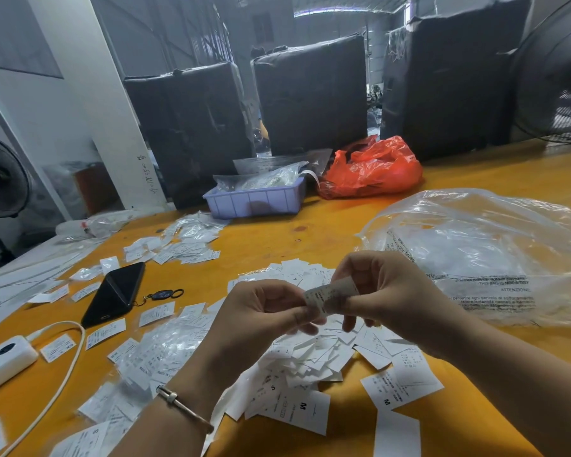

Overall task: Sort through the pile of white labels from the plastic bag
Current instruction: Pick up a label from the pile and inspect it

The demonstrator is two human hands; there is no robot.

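A loose pile of white labels [314,361] lies on the orange table [310,222] in front of me, some printed S, M or L. Above the pile, my left hand [261,315] and my right hand [383,291] together pinch one small curled white label [332,296] between thumbs and fingers. A large clear plastic bag [482,255] with printed warning text lies crumpled just right of the pile. Smaller groups of labels [185,249] are spread to the left and far left of the pile.
A black phone [114,293] and a key fob [162,295] lie at left, with a white power bank [4,361] and cable [70,364] near the left edge. A lilac tray [254,199] and a red bag [373,169] sit at the back. Dark wrapped bales stand behind the table.
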